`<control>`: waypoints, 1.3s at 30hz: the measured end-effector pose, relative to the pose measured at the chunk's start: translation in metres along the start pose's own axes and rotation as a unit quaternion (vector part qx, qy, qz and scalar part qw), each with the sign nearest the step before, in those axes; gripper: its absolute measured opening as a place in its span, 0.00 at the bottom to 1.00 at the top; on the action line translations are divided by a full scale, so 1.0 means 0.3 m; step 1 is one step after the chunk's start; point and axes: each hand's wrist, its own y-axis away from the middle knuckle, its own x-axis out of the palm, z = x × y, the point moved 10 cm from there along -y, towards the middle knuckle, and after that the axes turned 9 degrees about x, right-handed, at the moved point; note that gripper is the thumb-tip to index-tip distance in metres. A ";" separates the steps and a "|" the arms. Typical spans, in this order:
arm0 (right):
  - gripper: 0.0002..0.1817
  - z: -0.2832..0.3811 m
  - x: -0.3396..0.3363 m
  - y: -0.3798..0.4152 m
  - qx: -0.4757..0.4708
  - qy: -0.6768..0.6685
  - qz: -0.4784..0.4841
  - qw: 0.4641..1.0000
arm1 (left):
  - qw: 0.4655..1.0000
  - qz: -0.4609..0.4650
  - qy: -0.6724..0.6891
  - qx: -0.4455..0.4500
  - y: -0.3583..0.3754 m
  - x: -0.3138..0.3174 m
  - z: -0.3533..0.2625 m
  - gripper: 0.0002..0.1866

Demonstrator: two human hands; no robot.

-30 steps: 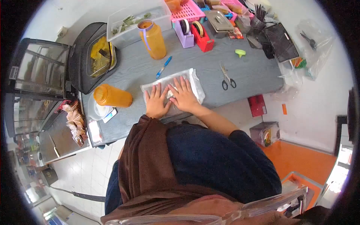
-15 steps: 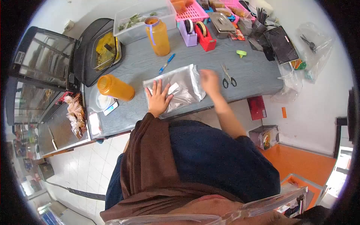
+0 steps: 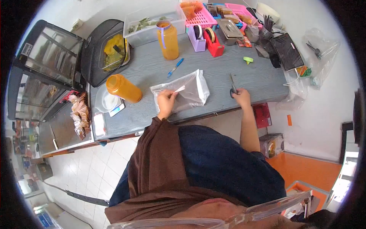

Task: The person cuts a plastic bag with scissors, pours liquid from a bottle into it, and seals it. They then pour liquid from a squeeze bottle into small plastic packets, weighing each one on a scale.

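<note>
The left hand [image 3: 166, 102] pinched the near edge of the clear, flat plastic bag [image 3: 185, 91] lying mid-way across the grey wooden table [image 3: 152, 72], while the right hand [image 3: 241, 96], further right, was closed around the dark-handled steel scissors [image 3: 232, 84].

a grey wood-grain table [image 3: 152, 72] carries a clear plastic bag [image 3: 188, 89], scissors [image 3: 232, 84], a blue pen [image 3: 175, 67], two orange bottles [image 3: 122, 88], tape dispensers [image 3: 213, 38] and pink baskets [image 3: 198, 13].
</note>
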 end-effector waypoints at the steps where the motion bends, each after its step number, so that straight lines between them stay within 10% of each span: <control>1: 0.23 -0.040 0.033 -0.015 0.029 -0.066 0.043 0.996 | 0.999 0.014 0.022 -0.025 0.005 0.011 0.021 0.08; 4: 0.28 0.215 0.099 0.262 0.017 -0.404 0.323 0.856 | 0.995 0.043 0.062 -0.063 0.004 0.028 0.087 0.09; 11: 0.20 0.422 0.444 0.636 -0.034 -0.295 0.559 0.774 | 0.971 0.108 0.149 -0.154 -0.002 0.081 0.147 0.08; 27: 0.25 0.436 0.616 0.590 0.049 -0.321 0.599 0.732 | 0.995 -0.024 0.057 -0.073 0.029 -0.018 0.125 0.09; 33: 0.25 0.438 0.633 0.594 0.039 -0.304 0.611 0.730 | 0.997 0.059 0.042 -0.008 0.016 -0.028 0.038 0.10; 39: 0.26 0.443 0.655 0.603 0.052 -0.296 0.629 0.717 | 0.980 0.046 0.142 -0.135 0.069 0.006 0.166 0.11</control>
